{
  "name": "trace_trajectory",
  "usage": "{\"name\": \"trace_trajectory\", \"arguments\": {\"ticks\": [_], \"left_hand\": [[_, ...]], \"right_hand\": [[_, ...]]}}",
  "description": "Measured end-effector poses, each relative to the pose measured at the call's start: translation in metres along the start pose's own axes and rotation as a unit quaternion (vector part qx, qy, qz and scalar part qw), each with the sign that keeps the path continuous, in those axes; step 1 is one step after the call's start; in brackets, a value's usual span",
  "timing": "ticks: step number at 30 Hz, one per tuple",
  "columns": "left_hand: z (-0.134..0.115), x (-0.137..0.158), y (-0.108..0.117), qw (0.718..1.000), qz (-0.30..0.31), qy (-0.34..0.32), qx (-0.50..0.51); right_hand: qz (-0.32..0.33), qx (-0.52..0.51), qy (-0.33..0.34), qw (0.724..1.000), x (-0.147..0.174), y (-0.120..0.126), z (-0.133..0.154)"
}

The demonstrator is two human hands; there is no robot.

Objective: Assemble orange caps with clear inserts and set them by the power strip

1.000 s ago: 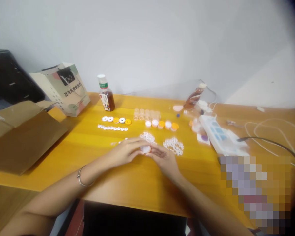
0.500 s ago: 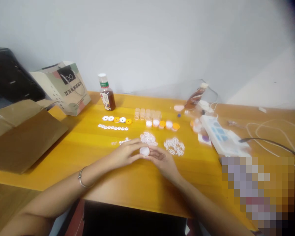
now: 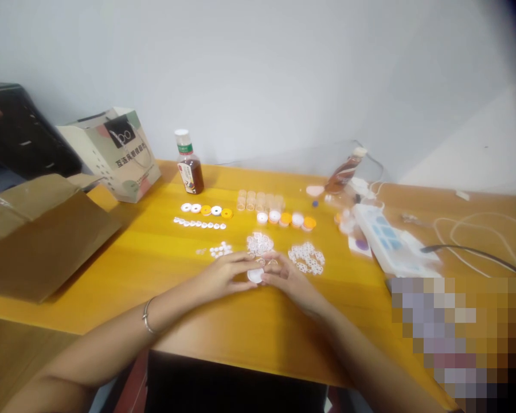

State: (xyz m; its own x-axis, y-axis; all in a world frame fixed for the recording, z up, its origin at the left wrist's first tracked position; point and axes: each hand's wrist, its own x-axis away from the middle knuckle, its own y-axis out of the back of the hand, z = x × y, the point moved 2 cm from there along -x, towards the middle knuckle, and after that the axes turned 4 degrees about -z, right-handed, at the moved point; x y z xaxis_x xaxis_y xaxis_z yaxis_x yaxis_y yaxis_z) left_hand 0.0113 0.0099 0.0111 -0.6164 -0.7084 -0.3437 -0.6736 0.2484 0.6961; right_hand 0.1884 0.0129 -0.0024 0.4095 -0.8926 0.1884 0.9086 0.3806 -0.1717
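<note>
Between my fingers is a small round white disc (image 3: 255, 276), like a cap, its flat face turned up toward me. My left hand (image 3: 227, 272) grips its left side with thumb and fingers, and my right hand (image 3: 286, 280) pinches its right side. Just beyond the hands lies a pile of clear-white plastic rings (image 3: 259, 244), partly covered by my fingertips. To its right is a heap of white openwork pieces (image 3: 307, 257). Small white round pieces (image 3: 221, 249) sit beyond my left hand.
Farther back are rows of white and orange discs (image 3: 206, 210), small white parts (image 3: 200, 223), white and orange caps (image 3: 285, 219) and clear cups (image 3: 260, 201). A drink bottle (image 3: 191, 172), paper bag (image 3: 126, 155) and cardboard box (image 3: 47, 241) stand left; a power strip (image 3: 384, 238) and cables lie right.
Both hands, still holding the white disc, have come slightly down and nearer to me. The small white pieces beyond my left hand show more now. The whole view has shifted a little.
</note>
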Motion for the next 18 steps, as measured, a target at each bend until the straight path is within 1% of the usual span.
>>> {"name": "trace_trajectory", "arguments": {"ticks": [4, 6, 8, 10, 11, 12, 13, 14, 15, 18], "left_hand": [[-0.001, 0.001, -0.003, 1.000, 0.008, -0.014, 0.007], [-0.002, 0.001, -0.005, 1.000, 0.021, -0.009, 0.009], [-0.002, 0.002, -0.007, 0.999, 0.037, -0.003, 0.009], [-0.003, 0.002, -0.009, 0.999, 0.049, 0.003, 0.002], [-0.002, 0.003, -0.010, 0.999, 0.054, 0.008, -0.004], [-0.002, 0.003, -0.010, 0.998, 0.058, 0.011, -0.009], [-0.002, 0.003, -0.010, 0.998, 0.061, 0.014, -0.012], [-0.001, 0.003, -0.011, 0.998, 0.064, 0.017, -0.013], [-0.001, 0.003, -0.011, 0.998, 0.066, 0.018, -0.013], [0.001, 0.003, -0.012, 0.997, 0.073, 0.020, -0.014]], "right_hand": [[0.043, 0.040, -0.011, 0.998, 0.003, -0.002, 0.004], [0.053, 0.099, -0.009, 0.994, 0.005, -0.001, 0.006], [0.034, 0.179, 0.007, 0.983, 0.004, 0.005, 0.010], [-0.035, 0.259, 0.042, 0.964, 0.001, 0.019, 0.016], [-0.097, 0.291, 0.068, 0.949, 0.000, 0.029, 0.019], [-0.170, 0.319, 0.093, 0.928, -0.002, 0.040, 0.023], [-0.219, 0.341, 0.104, 0.908, -0.003, 0.051, 0.025], [-0.251, 0.363, 0.110, 0.891, -0.005, 0.060, 0.027], [-0.270, 0.391, 0.111, 0.873, -0.007, 0.068, 0.027], [-0.271, 0.482, 0.096, 0.828, -0.012, 0.079, 0.024]]}}
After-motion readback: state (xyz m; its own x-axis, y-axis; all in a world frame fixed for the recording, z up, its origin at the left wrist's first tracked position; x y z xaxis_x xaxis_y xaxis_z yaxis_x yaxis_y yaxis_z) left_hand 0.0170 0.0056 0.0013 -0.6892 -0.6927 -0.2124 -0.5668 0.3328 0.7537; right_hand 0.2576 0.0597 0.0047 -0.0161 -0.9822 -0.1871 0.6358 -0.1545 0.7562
